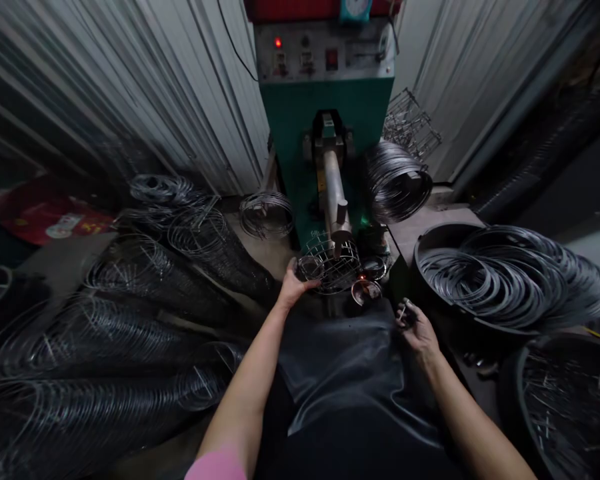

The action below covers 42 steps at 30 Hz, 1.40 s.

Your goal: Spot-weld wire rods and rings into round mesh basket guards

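My left hand [296, 288] is closed on the near left rim of a round wire basket [343, 267]. The basket lies on its side below the electrode arm [335, 187] of a green spot welding machine [290, 113]. My right hand [419, 332] is to the right of the basket and apart from it. Its fingers are curled, with dark fingertips and a small pale metal bit between them, too small to name. A copper-coloured ring-shaped part [365, 291] and a small orange glow sit beside the basket. A dark apron [345, 360] covers my lap.
Stacks of nested wire baskets [105, 333] fill the left floor. At right stand a tub [420, 267] of wire rings [495, 273] and a bin [517, 393] of short metal pieces. A wire ring bundle [397, 183] hangs beside the machine.
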Tool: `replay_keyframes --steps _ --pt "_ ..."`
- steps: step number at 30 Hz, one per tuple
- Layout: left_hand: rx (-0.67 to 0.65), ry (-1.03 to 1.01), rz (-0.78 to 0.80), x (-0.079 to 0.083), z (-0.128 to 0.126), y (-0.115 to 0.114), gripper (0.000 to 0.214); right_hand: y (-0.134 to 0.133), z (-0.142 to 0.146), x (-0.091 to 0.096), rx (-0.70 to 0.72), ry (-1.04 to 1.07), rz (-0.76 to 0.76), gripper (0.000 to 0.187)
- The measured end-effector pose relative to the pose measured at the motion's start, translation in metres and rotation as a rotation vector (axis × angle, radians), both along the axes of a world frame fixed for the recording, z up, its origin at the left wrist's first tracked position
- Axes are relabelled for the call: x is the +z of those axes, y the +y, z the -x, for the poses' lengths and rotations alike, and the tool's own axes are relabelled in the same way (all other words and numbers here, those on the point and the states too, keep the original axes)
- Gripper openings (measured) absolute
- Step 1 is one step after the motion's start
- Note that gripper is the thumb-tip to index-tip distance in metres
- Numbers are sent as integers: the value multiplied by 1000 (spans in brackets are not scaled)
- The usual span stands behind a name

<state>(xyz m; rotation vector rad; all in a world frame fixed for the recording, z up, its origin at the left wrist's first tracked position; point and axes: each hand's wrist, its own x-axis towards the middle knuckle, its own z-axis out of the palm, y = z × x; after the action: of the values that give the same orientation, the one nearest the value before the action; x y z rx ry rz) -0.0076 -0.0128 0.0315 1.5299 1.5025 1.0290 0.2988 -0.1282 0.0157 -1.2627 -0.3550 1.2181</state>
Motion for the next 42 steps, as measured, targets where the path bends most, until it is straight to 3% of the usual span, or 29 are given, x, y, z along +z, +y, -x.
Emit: replay_keyframes --steps 3,6,8,10,14,17,19,22,25,28,32,37,42 --pt "19 -159 5 -8 -7 -3 95 -17 10 -13 59 -503 -67 24" --pt "16 -179 -14 -3 -2 -9 93 -36 13 -26 279 -918 -124 22" --pt "-48 -164 -39 3 6 -21 94 -42 13 -20 437 -1055 -155 21" --pt "-133 -88 -91 11 13 -37 95 -40 16 2 598 -1124 -205 21" --pt "-208 275 -241 37 6 -68 94 -16 39 72 847 -1182 -304 21" --pt "-230 520 -307 59 -12 -79 92 5 64 112 940 -1327 -218 26" --pt "-248 591 -334 70 -22 -81 91 16 80 123 928 -1427 -144 24" --pt "-260 612 -340 76 -30 -80 90 21 95 117 821 -1530 -112 20" --pt "-278 591 -327 76 -32 -77 88 21 98 102 771 -1530 -215 21" --pt "-294 550 -289 74 -31 -72 88 22 90 95 869 -1406 -411 21" --pt "-292 490 -243 73 -28 -65 90 30 76 98 1028 -1312 -601 24" --pt "-283 467 -232 71 -25 -58 89 42 76 97 1084 -1363 -626 26" --pt "-290 459 -226 68 -21 -51 91 48 83 87 1013 -1348 -667 19"
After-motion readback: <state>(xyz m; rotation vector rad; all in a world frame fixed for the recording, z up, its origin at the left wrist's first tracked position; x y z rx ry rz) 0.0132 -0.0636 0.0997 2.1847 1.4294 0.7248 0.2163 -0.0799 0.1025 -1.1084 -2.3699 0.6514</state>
